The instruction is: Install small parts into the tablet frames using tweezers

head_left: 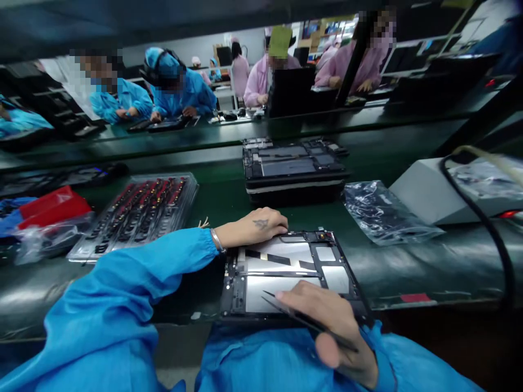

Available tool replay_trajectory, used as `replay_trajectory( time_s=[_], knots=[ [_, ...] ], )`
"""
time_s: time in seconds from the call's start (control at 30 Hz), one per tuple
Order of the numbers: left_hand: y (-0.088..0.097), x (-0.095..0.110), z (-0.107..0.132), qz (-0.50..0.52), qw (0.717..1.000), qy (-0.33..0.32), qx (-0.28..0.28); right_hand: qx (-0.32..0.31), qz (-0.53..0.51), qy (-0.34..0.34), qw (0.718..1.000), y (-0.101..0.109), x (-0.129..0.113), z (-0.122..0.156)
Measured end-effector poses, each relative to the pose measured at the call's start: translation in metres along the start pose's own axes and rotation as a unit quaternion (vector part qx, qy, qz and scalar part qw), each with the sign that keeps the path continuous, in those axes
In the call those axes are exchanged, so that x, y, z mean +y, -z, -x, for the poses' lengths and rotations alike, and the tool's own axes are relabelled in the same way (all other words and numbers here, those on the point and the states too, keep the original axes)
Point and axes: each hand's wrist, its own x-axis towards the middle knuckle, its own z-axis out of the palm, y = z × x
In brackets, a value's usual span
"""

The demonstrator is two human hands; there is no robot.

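Note:
An opened tablet [292, 267] with a black frame and silver inner plates lies flat on the dark green bench in front of me. My left hand [255, 226] rests on its far left corner, fingers curled down and pressing on the frame. My right hand [330, 326] sits at the tablet's near edge and pinches black tweezers [304, 318], whose tips point left over the lower silver plate. Both my arms wear blue sleeves.
A stack of opened tablets [292, 169] sits beyond. A clear tray of small red and black parts [137, 215] lies left, beside red packets [49, 209]. A plastic bag [384, 212], a grey device [441, 190] and a black cable [490, 234] are right. Other workers sit opposite.

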Motion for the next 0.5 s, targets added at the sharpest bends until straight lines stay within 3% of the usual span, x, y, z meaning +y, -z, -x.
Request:
replay_trajectory(
  time_s=[0.07,0.2,0.37,0.43,0.5],
  knots=[
    [0.004,-0.007,-0.003,0.054,0.998,0.023,-0.022,0.0,0.059,0.07,0.996,0.001,-0.005,-0.006],
    [0.019,-0.01,-0.002,0.11,0.992,0.037,-0.043,0.029,0.115,0.053,0.992,-0.002,-0.011,-0.013],
    [0.039,0.006,0.008,0.199,0.978,0.047,-0.045,0.019,0.118,0.078,0.99,-0.003,-0.006,-0.013],
    [0.042,0.012,0.01,0.255,0.964,0.058,-0.044,-0.021,0.152,0.124,0.98,0.004,-0.005,-0.013],
    [0.045,0.015,0.011,0.303,0.95,0.064,-0.035,-0.09,0.221,0.202,0.95,0.018,-0.002,-0.013]
  ],
)
